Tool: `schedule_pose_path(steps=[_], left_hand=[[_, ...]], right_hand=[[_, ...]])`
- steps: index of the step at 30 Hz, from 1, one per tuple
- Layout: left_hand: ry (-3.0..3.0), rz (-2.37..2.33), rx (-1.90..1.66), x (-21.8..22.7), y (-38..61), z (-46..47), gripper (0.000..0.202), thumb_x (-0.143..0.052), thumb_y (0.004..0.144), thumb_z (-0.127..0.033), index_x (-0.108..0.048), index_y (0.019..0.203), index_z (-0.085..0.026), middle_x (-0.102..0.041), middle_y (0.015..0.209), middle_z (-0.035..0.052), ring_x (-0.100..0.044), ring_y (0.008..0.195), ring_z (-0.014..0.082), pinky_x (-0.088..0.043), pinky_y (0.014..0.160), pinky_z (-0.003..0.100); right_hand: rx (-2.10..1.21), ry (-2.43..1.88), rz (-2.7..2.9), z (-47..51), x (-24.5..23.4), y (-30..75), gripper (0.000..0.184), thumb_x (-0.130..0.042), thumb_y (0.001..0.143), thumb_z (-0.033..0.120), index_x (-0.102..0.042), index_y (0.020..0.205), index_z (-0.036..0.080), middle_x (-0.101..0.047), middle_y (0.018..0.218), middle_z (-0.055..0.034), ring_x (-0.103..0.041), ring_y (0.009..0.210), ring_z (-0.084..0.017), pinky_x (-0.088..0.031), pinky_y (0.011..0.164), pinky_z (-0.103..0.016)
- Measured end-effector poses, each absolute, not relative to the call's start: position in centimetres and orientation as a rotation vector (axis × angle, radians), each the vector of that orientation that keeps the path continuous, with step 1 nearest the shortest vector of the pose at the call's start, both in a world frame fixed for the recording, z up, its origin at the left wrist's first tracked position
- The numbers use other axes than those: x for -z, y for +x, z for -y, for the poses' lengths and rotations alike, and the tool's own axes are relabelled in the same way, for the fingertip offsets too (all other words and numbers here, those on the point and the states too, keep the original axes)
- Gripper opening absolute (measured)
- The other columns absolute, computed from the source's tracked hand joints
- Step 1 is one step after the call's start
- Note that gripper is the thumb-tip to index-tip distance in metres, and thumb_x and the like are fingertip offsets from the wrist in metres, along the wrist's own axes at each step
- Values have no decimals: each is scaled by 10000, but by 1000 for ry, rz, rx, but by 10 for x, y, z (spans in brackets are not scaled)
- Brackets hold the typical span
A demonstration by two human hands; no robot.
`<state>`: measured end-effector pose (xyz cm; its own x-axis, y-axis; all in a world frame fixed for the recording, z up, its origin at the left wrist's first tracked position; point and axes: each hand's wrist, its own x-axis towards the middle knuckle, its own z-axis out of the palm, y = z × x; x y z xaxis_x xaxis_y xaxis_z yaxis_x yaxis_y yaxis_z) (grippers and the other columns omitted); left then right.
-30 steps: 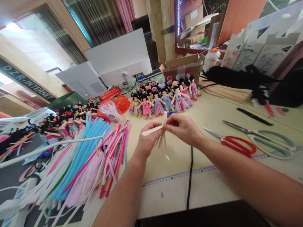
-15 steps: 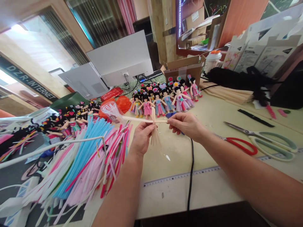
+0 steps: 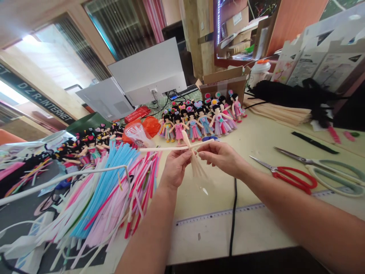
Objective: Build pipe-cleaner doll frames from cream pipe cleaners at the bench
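The left hand (image 3: 175, 164) is pinching a bundle of soft, thin, cream-coloured sticks (image 3: 186, 140) between its thumb and fingers. The bundle is up in the air over the pale yellow table (image 3: 216, 194), in front of the person. Its narrow top pokes up above the left hand's fingertips, and its loose ends hang down and fan out between the two hands. They look a bit blurry.

One long, cream-coloured fuzzy stick (image 3: 162, 149) goes across the bundle like the bar of a cross. Its long side reaches left, past the left hand, and its short side points right, just above the right hand's fingers. The right hand (image 3: 221, 155) is bent, with its thumb and fingers close to the right side of the bundle. I cannot tell if it is pinching any of it.

Little black-haired dolls in bright dresses (image 3: 203, 122) stand behind the hands. A big heap of blue, white and pink fuzzy sticks (image 3: 98, 198) lies to the left. Scissors with red handles (image 3: 275, 169) lie to the right, near bigger scissors with pale green handles (image 3: 313, 163).
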<state>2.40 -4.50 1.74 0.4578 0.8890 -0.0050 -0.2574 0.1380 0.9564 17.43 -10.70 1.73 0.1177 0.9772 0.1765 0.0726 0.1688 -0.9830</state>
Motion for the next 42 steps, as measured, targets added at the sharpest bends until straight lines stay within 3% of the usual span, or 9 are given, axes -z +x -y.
schedule_pose_path(steps=[8,17,22,27,31,38,42], left_hand=[[1243,-663,-947,-14,34,57,351,-845,571,-332,-635,801,-171,-672,756,0,-596,729,131,-465,741,290],[1478,-649,-1051,-8,35,58,349,-795,654,-381,-576,849,-191,-609,760,-13,-564,684,110,-455,654,249],[1564,-607,-1084,-16,25,54,322,-790,673,-300,-600,916,-208,-601,763,-18,-577,720,109,-466,695,238],[1598,-448,-996,-28,9,50,300,-770,700,-263,-674,981,-221,-608,720,-18,-563,669,94,-468,647,217],[1585,-395,-901,-29,5,47,246,-779,695,-268,-722,929,-218,-660,757,5,-587,675,102,-487,641,219],[1631,-351,-767,-36,3,47,107,-765,720,-263,-750,816,-216,-662,747,14,-585,666,102,-472,642,225],[1699,-338,-684,-37,2,46,170,-781,701,-336,-742,778,-189,-638,739,23,-571,693,117,-450,657,244]], right_hand=[[-850,-1106,1231,107,-15,174,281,-684,728,445,-648,698,169,-580,641,9,-499,614,-114,-396,561,-253],[-1006,-1027,1077,107,-14,168,252,-699,689,414,-647,728,170,-597,696,-8,-513,642,-125,-405,574,-261],[-995,-1041,1068,110,-17,169,230,-675,699,394,-609,726,175,-550,676,18,-485,629,-114,-396,586,-261],[-1044,-1076,1056,110,-22,174,195,-650,725,354,-585,736,170,-560,662,17,-502,607,-109,-420,581,-260],[-1135,-1101,1037,108,-24,176,163,-639,746,315,-578,735,164,-600,699,-6,-557,616,-116,-475,603,-272],[-1070,-1177,1071,105,-22,179,128,-640,747,286,-593,739,167,-577,667,13,-516,551,-92,-453,538,-248],[-1038,-1176,1100,105,-22,180,165,-649,739,324,-600,737,166,-563,658,21,-507,555,-89,-432,523,-237]])
